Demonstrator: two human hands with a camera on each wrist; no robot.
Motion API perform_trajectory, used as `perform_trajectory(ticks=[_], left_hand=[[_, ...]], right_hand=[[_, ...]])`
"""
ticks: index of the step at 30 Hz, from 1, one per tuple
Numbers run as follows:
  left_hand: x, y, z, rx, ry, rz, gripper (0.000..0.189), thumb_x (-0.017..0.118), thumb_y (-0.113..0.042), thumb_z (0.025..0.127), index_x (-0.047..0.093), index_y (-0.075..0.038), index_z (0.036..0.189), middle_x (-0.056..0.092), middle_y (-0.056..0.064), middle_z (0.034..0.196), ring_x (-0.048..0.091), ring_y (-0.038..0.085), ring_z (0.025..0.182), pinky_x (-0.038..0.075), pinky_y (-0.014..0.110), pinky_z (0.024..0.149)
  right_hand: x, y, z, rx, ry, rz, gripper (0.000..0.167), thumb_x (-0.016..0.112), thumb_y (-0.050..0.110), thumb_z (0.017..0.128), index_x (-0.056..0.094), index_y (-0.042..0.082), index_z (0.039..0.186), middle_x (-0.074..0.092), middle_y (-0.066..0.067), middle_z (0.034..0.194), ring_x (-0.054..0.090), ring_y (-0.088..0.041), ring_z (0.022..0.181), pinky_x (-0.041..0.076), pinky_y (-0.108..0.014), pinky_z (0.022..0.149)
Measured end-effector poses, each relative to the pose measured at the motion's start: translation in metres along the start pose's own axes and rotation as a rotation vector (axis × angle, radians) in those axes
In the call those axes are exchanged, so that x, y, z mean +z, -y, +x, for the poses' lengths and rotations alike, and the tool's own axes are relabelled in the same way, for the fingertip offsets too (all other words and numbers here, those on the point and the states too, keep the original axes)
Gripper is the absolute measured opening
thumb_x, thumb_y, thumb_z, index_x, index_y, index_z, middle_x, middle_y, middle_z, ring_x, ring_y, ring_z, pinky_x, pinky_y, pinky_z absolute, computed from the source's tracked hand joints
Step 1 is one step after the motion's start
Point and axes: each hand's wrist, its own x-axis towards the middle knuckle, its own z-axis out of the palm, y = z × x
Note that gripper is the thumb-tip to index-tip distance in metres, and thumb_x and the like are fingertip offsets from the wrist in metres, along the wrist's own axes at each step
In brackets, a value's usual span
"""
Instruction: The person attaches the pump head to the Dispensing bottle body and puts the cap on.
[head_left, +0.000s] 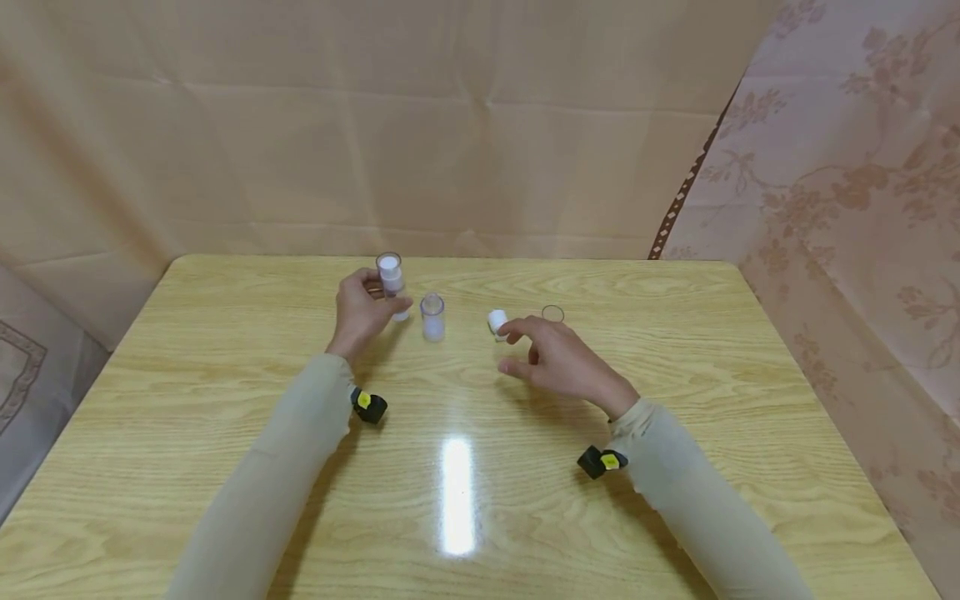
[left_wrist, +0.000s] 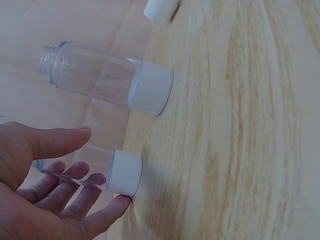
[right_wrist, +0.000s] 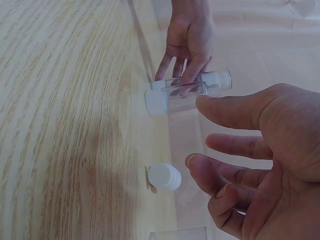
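Note:
My left hand (head_left: pixel 363 310) has its fingers curled round a clear bottle (left_wrist: pixel 126 172) with a white base. Its top (head_left: pixel 389 267) carries a white part inside a clear cover. Beside it stands a second clear bottle (head_left: pixel 432 321), also white-based, with an uncovered threaded neck in the left wrist view. My right hand (head_left: pixel 562 358) hovers over the table, fingers bent and thumb apart, with nothing held in the right wrist view. Close to its fingertips sits a small white ribbed bottle top (right_wrist: pixel 164 177), partly hidden by the fingers in the head view.
A clear cover (head_left: pixel 552 313) rests on the table beyond my right hand. The wood-grain table (head_left: pixel 337 517) ends at a beige cloth (head_left: pixel 375 150) behind, and a flowered cloth (head_left: pixel 862 208) hangs at the right. Light glares off the tabletop between the forearms.

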Motion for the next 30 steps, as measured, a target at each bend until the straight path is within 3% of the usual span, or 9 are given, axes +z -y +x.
perform_trajectory(ticks=[17, 30], left_hand=[[-0.001, 0.000, 0.001, -0.005, -0.005, -0.009, 0.062, 0.083, 0.000, 0.081, 0.052, 0.006, 0.135, 0.058, 0.022, 0.131, 0.058, 0.035, 0.122, 0.049, 0.040, 0.102], [-0.003, -0.001, -0.024, 0.006, -0.074, 0.068, 0.057, 0.080, -0.002, 0.085, 0.047, 0.004, 0.131, 0.055, 0.022, 0.126, 0.055, 0.036, 0.116, 0.048, 0.043, 0.101]], right_hand=[[0.000, 0.001, -0.001, 0.006, 0.006, -0.027, 0.044, 0.074, 0.023, 0.095, 0.062, 0.003, 0.132, 0.067, -0.016, 0.119, 0.059, -0.014, 0.070, 0.051, -0.032, 0.064], [0.003, -0.001, 0.001, 0.010, -0.070, -0.067, 0.040, 0.075, 0.022, 0.094, 0.065, 0.003, 0.128, 0.067, -0.017, 0.119, 0.056, -0.012, 0.064, 0.049, -0.031, 0.061]])
